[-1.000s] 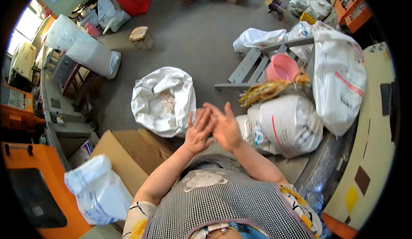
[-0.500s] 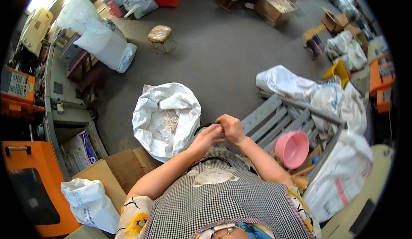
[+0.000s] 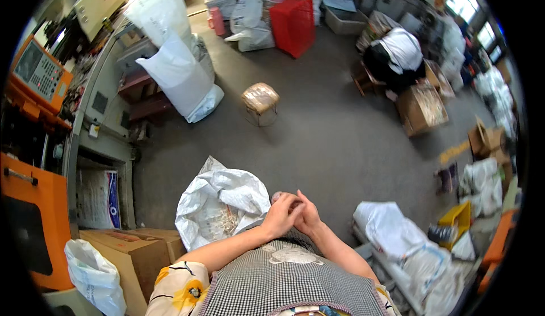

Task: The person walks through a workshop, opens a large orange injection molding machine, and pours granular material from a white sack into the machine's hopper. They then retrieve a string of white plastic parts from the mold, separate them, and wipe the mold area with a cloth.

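Above my apron [image 3: 284, 281], close to my body, my two hands meet. My left hand [image 3: 280, 216] has its fingers curled toward the right palm. My right hand [image 3: 307, 216] is cupped against it, its fingers bent. Whatever lies between them, if anything, is hidden or too small to name. Just left of the hands stands a white woven sack [image 3: 196, 205], its mouth gaping. Thin, pale, stringy pieces [image 3: 226, 220] lie inside it.
Cardboard boxes [image 3: 133, 256] and a small white bag [image 3: 96, 276] stand at the lower left. White sacks [image 3: 392, 231] lie at the right. A stool [image 3: 260, 97] stands ahead; farther off, a person [image 3: 397, 55] sits bent by an open carton [image 3: 421, 109]. An orange machine [image 3: 34, 225] flanks the left.
My view has tilted up and turned, showing more of the room ahead. The pink basin has left the picture. My hands stay together, with the right hand's fingers now turned more upward.
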A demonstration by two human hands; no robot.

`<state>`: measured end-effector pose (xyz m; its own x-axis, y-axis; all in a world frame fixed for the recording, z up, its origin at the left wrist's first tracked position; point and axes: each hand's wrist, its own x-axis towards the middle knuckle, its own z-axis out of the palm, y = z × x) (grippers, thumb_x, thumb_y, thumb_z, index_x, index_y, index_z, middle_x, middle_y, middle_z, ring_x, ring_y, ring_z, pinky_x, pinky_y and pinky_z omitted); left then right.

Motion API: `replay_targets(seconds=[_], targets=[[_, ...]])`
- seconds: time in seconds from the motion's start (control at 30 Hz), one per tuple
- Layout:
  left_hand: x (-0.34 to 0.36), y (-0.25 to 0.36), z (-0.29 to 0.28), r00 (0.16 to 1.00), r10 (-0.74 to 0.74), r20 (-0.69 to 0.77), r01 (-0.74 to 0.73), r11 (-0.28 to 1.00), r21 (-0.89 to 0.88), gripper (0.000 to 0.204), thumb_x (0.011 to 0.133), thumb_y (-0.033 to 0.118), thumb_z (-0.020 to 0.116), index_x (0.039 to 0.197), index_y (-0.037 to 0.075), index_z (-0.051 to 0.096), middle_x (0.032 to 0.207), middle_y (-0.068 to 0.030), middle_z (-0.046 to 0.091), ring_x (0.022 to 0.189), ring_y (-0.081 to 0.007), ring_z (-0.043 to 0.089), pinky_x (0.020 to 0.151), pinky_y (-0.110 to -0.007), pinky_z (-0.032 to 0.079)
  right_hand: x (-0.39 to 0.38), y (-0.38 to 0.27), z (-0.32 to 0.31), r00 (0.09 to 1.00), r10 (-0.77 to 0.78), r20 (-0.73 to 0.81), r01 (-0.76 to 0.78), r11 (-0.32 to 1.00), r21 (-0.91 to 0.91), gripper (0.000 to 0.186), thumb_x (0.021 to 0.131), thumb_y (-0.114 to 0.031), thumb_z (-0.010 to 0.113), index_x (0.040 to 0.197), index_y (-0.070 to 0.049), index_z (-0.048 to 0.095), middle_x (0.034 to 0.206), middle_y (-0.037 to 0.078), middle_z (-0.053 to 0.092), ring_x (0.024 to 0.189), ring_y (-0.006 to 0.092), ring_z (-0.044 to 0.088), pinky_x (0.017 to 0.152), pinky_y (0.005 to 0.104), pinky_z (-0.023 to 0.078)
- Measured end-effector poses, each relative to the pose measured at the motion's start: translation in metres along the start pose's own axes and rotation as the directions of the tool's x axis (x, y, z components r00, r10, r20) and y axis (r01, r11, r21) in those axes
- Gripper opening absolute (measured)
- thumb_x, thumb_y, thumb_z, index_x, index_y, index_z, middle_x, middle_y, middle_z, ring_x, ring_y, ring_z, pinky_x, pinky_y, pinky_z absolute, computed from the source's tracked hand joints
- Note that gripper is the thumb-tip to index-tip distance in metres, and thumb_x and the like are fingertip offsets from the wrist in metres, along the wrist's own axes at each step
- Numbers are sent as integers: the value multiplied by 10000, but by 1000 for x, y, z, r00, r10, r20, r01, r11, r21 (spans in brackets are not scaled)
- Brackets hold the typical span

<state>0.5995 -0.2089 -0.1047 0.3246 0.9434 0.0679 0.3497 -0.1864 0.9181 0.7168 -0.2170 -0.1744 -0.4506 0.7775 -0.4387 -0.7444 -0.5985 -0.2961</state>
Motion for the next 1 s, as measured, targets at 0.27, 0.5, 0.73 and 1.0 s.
replay_targets(seconds=[0.27,0.5,0.73,1.0], targets=[[156,-10,-89,721,669,180,-677,625,390,491,651,395,557,1036,93,597,1189,-208,469,1157,-316,417,994,-469,256,162,-106,116,879,448,163,-380,865,-327,629,892,-517,221,1274,-26,319,1240,186,432,1140,296,424,972,408,327],[225,-105,-162,882,390,-265,-144,758,636,581,619,275,661,1171,160,521,1276,-225,367,1173,-366,379,990,-490,249,294,-158,210,730,671,126,-626,732,-270,639,880,-547,229,1251,-45,367,1220,148,462,1143,268,422,982,390,298],[131,-208,-183,263,-556,-789,837,538,-100,478,787,336,580,1107,-12,514,1253,-275,343,1159,-387,354,962,-408,313,421,-159,256,614,778,-135,-636,386,-668,365,887,-305,435,1080,0,488,1024,136,567,937,219,543,838,323,420],[25,-302,-151,-213,-906,-366,804,50,-593,304,750,319,605,826,29,652,872,-177,621,884,-308,576,788,-372,444,576,-57,317,599,762,-246,-650,283,-706,185,886,-155,410,923,-12,522,849,95,601,768,174,579,700,270,464]])
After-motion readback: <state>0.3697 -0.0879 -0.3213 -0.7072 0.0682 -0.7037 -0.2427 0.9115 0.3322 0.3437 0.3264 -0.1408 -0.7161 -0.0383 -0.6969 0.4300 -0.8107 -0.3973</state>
